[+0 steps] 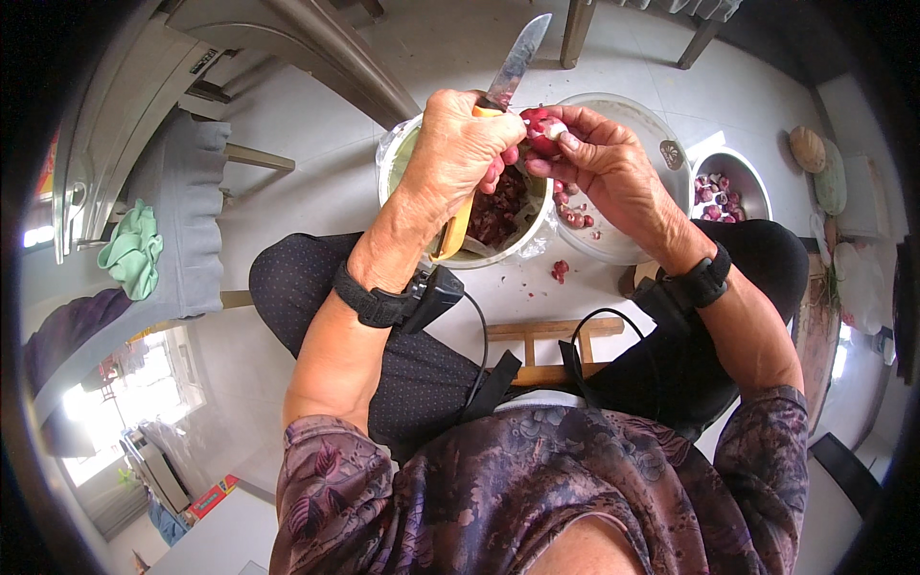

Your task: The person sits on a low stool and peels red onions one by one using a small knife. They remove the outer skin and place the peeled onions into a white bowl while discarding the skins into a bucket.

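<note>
My left hand (467,147) is wrapped around the yellow handle (456,228) of a knife, whose blade (521,61) points up and away from me. Between the fingers of my right hand (600,147) is a red onion or shallot bulb (544,133), with a pale patch showing. The two hands nearly meet at the bulb. Below them stands a round white bucket (388,172) with a plastic liner, holding dark red skins and scraps (496,215). Partly under my right hand lies a translucent round lid (647,118) with several small red bulbs (571,215) on it.
A steel bowl (755,180) of red bulbs stands to the right, near my knee. A small clump of red bulbs (560,270) lies on the floor before a wooden stool (553,330). Table legs (577,32) rise ahead. A green cloth (133,250) hangs at left.
</note>
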`<state>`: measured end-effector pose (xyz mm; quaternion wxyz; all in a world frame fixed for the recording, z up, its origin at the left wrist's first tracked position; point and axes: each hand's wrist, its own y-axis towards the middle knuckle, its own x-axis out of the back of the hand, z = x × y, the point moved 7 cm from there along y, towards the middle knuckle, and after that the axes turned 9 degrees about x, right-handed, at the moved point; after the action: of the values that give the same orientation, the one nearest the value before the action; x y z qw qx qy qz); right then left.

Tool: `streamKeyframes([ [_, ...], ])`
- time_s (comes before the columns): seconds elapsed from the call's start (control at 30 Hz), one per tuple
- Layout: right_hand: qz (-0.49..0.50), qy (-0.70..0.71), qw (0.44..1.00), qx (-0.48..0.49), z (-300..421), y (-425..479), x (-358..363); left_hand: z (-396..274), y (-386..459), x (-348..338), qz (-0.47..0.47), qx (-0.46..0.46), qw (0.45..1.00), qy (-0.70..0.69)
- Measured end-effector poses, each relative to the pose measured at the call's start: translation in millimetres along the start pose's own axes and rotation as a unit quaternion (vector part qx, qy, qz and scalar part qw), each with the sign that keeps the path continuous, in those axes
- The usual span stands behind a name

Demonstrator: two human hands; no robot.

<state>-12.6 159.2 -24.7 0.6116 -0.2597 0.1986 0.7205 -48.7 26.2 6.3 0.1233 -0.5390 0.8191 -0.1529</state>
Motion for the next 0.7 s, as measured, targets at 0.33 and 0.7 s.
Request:
streamKeyframes([
  [0.33, 0.046, 0.07, 0.996, -0.004, 3.6, 1.0, 2.9, -1.1, -2.4, 6.1, 0.015, 0.014, 0.997, -0.074],
  [0.7, 0.093, 0.133, 0.987, -0.013, 6.7, 0.8, -1.9, 3.0, -4.6, 12.9, -0.012, 0.038, 0.999, -0.004],
])
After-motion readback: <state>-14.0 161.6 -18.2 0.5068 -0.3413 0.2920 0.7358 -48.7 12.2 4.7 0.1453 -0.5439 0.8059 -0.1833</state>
